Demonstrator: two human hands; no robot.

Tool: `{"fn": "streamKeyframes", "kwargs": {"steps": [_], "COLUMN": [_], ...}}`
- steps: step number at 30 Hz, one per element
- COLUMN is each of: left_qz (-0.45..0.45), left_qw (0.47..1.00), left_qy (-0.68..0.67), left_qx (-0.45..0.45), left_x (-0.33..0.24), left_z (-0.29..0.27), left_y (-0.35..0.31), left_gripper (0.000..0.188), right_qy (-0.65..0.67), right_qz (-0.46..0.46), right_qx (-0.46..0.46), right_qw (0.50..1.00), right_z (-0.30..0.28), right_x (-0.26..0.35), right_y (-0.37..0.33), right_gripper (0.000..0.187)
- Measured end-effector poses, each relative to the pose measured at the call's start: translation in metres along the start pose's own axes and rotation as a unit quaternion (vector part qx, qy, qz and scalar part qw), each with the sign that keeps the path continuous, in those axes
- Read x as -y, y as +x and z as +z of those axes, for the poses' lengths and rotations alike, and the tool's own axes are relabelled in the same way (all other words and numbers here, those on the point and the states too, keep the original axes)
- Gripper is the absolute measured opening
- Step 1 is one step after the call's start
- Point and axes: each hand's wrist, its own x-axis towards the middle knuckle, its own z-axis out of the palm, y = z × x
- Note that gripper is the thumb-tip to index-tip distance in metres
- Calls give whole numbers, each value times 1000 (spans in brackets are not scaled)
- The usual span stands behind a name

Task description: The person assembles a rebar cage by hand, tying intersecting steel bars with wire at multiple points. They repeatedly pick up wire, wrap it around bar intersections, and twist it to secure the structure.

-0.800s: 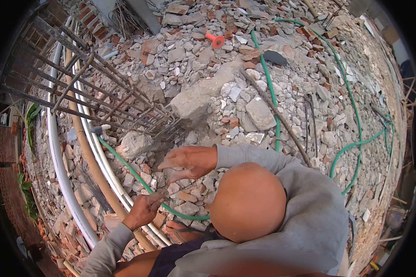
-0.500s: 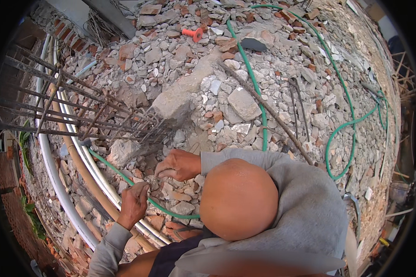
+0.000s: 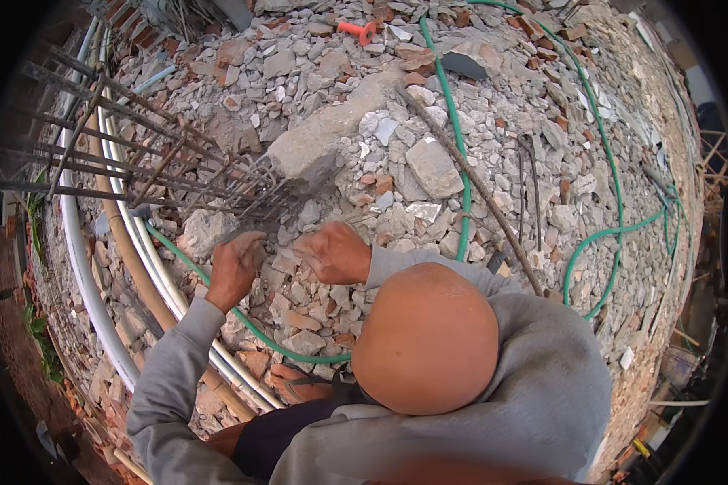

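Both of my hands are low over broken concrete and brick rubble, just on the near side of a rusty rebar cage. My left hand has its fingers curled together beside a pale concrete chunk. Facing it a short gap away, my right hand is closed with its fingertips bunched. Whatever either hand grips is hidden or too small to name. A green hose passes beneath my left wrist and curves toward a sandalled foot.
White pipes and a tan pole run along the left. A rusty bar lies across the rubble on the right, next to another stretch of green hose. Farther off is an orange-red flanged piece. A bare, rounded skin surface hides the lower middle.
My left hand has moved away from me, from the hose toward the rebar cage. My right hand stays over nearly the same rubble. The whole view has shifted a little.
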Motion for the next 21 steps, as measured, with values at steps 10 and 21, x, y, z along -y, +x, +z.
{"fn": "streamKeyframes", "kwargs": {"steps": [10,21], "left_qz": [15,-116], "left_qw": [995,981], "left_qy": [94,117], "left_qx": [21,-102], "left_x": [39,74], "left_z": [167,192], "left_y": [-14,-7], "left_gripper": [37,46], "right_qy": [-107,-210], "right_qz": [-47,32], "right_qx": [130,163], "right_qw": [985,964], "right_z": [-18,43], "right_x": [-56,-59], "right_y": [-14,-1], "right_gripper": [6,15]}}
